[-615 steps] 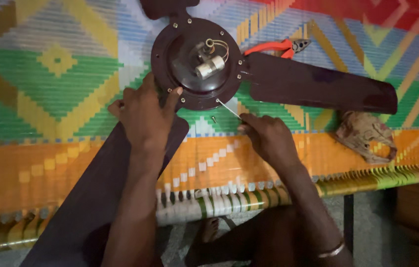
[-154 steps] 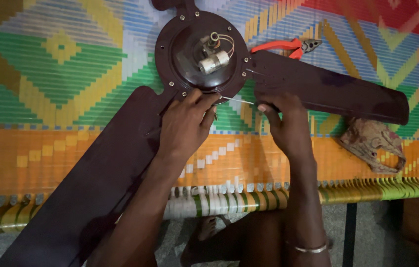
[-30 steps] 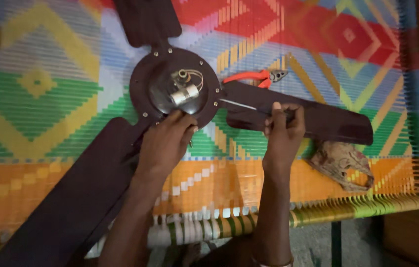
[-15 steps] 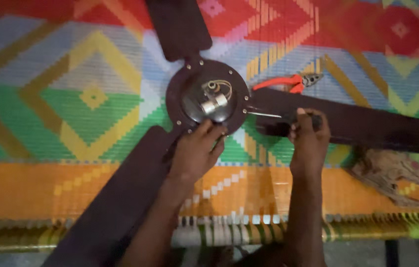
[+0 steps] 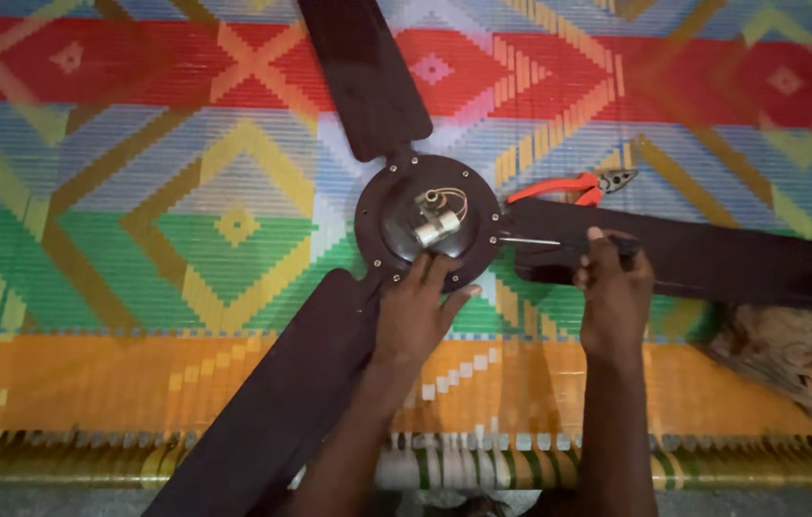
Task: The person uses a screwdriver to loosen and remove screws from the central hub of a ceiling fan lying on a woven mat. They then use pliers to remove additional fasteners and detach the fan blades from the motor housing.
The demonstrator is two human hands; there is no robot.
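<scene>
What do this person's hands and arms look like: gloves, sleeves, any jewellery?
Both are bare. The left hand and the right hand wear no gloves, and no rings show on the fingers. Both forearms are uncovered down to the lower edge of the picture, with no sleeve in view. No watch or bracelet shows on either wrist here. The picture is slightly blurred, so small details may be missed.

Before you, a woven cot [image 5: 138, 239] in bright colours carries a dark ceiling fan [image 5: 430, 225], red-handled pliers [image 5: 574, 185] and what looks like crumpled cloth [image 5: 789, 359].
</scene>
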